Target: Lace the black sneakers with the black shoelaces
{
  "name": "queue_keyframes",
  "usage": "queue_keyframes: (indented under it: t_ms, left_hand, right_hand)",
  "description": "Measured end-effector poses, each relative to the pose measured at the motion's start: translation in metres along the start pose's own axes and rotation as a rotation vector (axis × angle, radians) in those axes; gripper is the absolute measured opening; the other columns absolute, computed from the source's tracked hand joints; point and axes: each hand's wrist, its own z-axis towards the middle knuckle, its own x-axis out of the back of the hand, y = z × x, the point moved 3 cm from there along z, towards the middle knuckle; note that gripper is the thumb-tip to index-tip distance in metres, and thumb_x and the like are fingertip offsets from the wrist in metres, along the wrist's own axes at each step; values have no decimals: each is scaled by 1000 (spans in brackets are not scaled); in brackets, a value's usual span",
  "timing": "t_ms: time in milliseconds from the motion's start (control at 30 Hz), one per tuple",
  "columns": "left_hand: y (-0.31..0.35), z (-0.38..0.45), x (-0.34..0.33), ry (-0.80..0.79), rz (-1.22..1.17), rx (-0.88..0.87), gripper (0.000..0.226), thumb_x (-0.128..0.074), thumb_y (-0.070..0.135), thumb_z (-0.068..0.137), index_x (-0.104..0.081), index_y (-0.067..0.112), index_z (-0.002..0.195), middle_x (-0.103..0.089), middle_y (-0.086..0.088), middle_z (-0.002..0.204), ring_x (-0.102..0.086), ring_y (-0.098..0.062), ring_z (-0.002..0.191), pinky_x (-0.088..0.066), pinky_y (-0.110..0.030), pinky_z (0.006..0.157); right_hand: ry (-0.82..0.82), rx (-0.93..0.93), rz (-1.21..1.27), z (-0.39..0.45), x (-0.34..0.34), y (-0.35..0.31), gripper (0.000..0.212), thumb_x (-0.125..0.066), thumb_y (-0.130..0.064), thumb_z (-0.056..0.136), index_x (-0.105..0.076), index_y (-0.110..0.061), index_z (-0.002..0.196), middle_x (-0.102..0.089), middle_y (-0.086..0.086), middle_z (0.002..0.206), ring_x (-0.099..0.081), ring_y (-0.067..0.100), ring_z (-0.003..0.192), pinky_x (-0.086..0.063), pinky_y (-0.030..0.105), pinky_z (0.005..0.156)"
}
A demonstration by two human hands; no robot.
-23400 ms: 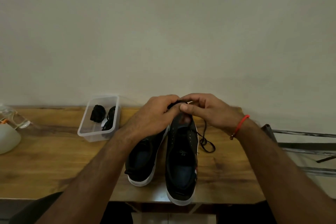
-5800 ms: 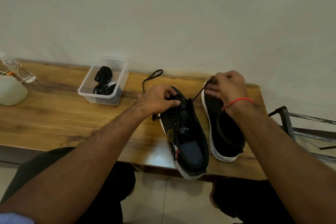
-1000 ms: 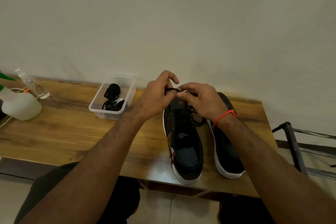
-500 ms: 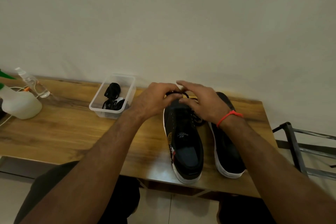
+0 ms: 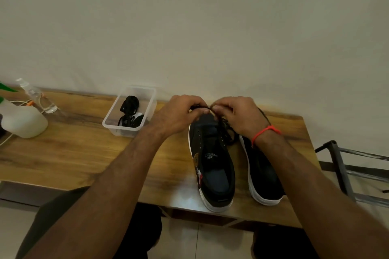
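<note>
Pinching a short taut run of black shoelace (image 5: 202,108) between curled fingers of left hand (image 5: 180,114) and right hand (image 5: 239,115), both closed on it above the toe. Beneath: black sneaker (image 5: 211,157), white-soled, eyelets mostly bare, heel toward the wooden table (image 5: 84,153) edge. Second sneaker (image 5: 264,176) just beside. Spare laces (image 5: 130,114) coiled in clear tub (image 5: 128,111).

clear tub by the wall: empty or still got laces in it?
Not empty. The clear tub, lidless, holds a bundle of black laces on its floor. How many laces cannot be told.
</note>
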Motion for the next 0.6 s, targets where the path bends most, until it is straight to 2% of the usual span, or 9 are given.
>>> queue_keyframes:
  t_ms: [67, 133, 200, 267, 333, 433, 533, 600]
  left_hand:
    - [-4, 0, 4, 5, -6, 36, 15, -63, 33, 100, -73, 25, 107, -67, 14, 75, -60, 6, 71, -44, -18, 69]
    - [-11, -1, 13, 24, -16, 75, 12, -62, 33, 100, -72, 28, 105, -66, 13, 76, -58, 8, 70, -39, -15, 66]
    - [-12, -1, 17, 53, -41, 66, 10, -63, 34, 99, -72, 32, 103, -67, 14, 75, -59, 7, 72, -39, -16, 68]
    - [-3, -1, 12, 50, -49, 9, 11, -66, 34, 97, -75, 31, 103, -67, 18, 72, -61, 7, 73, -43, -17, 73]
    - [4, 1, 2, 28, -33, -32, 12, -68, 32, 97, -76, 28, 105, -68, 20, 76, -64, 4, 79, -50, -23, 80]
    - [1, 2, -1, 14, -26, -13, 13, -68, 34, 97, -75, 27, 105, -70, 17, 78, -65, 2, 83, -53, -28, 84]
    - [-8, 1, 10, 37, -45, 51, 10, -64, 35, 99, -72, 31, 104, -72, 15, 77, -64, 0, 81, -49, -25, 78]
    - [-12, 1, 18, 86, -76, 78, 11, -63, 35, 100, -72, 33, 105, -72, 14, 77, -64, -3, 84, -46, -21, 75]
  right_hand:
    - [209, -85, 69, 4, 13, 9, 18, -57, -17, 101, -74, -14, 98, -69, -2, 75, -66, 11, 75, -52, 21, 78]
    - [310, -152, 95, 5, 27, 18, 17, -57, -19, 100, -73, -15, 96, -68, -5, 73, -64, 6, 73, -49, 12, 73]
    - [211, -150, 133, 3, 27, 17, 18, -60, -28, 100, -72, -18, 109, -71, -7, 90, -65, 3, 86, -47, 6, 80]
    - [0, -117, 210, 1, 11, 10, 35, -63, -39, 96, -66, -21, 126, -71, -8, 110, -65, 5, 103, -50, 17, 94]
    - [-113, -71, 183, -2, -5, 2, 38, -64, -41, 94, -68, -19, 125, -74, -5, 108, -68, 6, 98, -55, 25, 91]
    - [1, -116, 186, 2, -4, 4, 18, -65, -28, 96, -76, -15, 103, -72, -4, 81, -69, 10, 74, -59, 26, 73]
    - [167, -211, 203, 3, 12, 15, 12, -65, -24, 97, -74, -16, 97, -68, -5, 77, -68, 10, 71, -56, 18, 68]
    - [217, -240, 241, 2, 16, 19, 10, -64, -25, 97, -73, -20, 96, -70, -6, 79, -69, 10, 70, -57, 18, 69]
